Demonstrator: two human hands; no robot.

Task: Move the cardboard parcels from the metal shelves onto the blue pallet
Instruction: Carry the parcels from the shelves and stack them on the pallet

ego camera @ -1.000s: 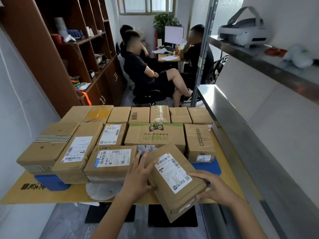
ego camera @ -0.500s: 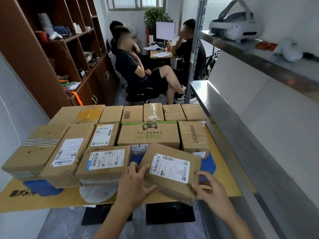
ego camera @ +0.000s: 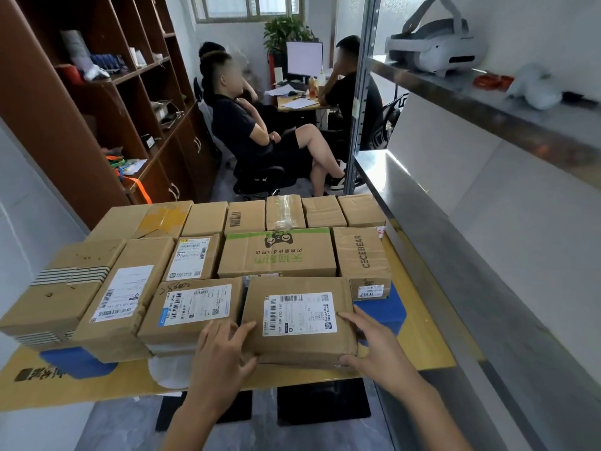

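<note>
- The parcel that was tilted and held clear of the stack a second ago now lies flat, label up, in the near row at lower centre of the frame.
- It sits on the blue pallet. Its left side is just beside the labelled neighbouring parcel, and its far edge is against the green-printed box and near the CECEBEAR box.
- The left hand has gone from supporting the parcel's side to lying over its near left corner. Its fingers are spread and fairly straight on top, with the thumb at the front face. It touches the parcel but does not clasp it.
- The right hand has come out from under the load and now rests at the near right corner. One finger is stretched along the top and the thumb is against the front face. Its grip is likewise released, and the contact reads as pressing.
- Judgement: the set-down is done, and both hands appear to be squaring the parcel into line with its row.
- A strip of pallet stays uncovered to the right of the parcel, so there is room there for a narrow item.
- The metal shelves run along the right of the frame, and a white headset sits on the upper one. This view cannot settle whether any parcels remain on them.
- Judgement: this parcel counts as delivered, and the next step calls for lifting both hands off and turning right toward the shelves.
</note>
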